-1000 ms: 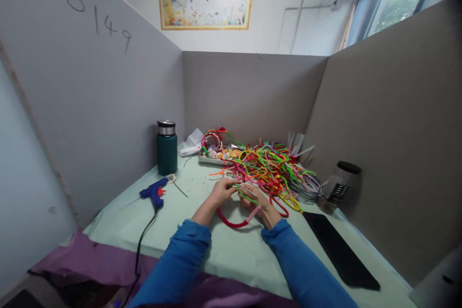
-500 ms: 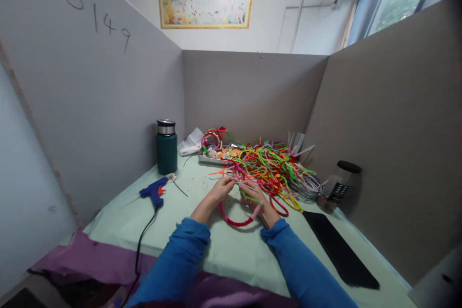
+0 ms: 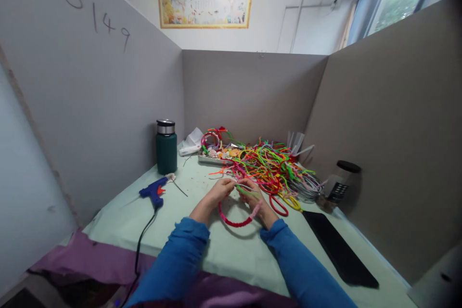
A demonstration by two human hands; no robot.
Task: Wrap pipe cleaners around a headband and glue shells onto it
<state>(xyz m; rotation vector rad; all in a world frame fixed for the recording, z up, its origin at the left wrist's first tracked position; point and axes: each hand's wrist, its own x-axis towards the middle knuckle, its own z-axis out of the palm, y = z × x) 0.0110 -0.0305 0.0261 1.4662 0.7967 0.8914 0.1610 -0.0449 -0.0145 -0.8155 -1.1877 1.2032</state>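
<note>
A hoop wrapped in red and pink (image 3: 236, 224) curves below my two hands, its lower part above the pale green tabletop (image 3: 195, 255). My left hand (image 3: 221, 191) pinches the hoop's upper left part, fingers pressed together. On the other side, my right hand (image 3: 254, 199) has its fingers closed around the hoop and a green strand (image 3: 246, 191). The two hands' fingertips nearly meet at the top of the hoop, where a thin whitish strand shows. Small details between the fingertips are hidden.
Behind my hands lie a heap of coloured pipe cleaners (image 3: 270, 161) and a metal tray (image 3: 212, 160) of small pieces. To the left are a green bottle (image 3: 166, 151) and a blue glue gun (image 3: 155, 192) with a cord. To the right are a jar (image 3: 339, 185) and a black flat object (image 3: 337, 248).
The green strand has shifted up and left, closer against my right hand's fingers, and its end no longer hangs towards the pink part. Both hands keep nearly the same place.
</note>
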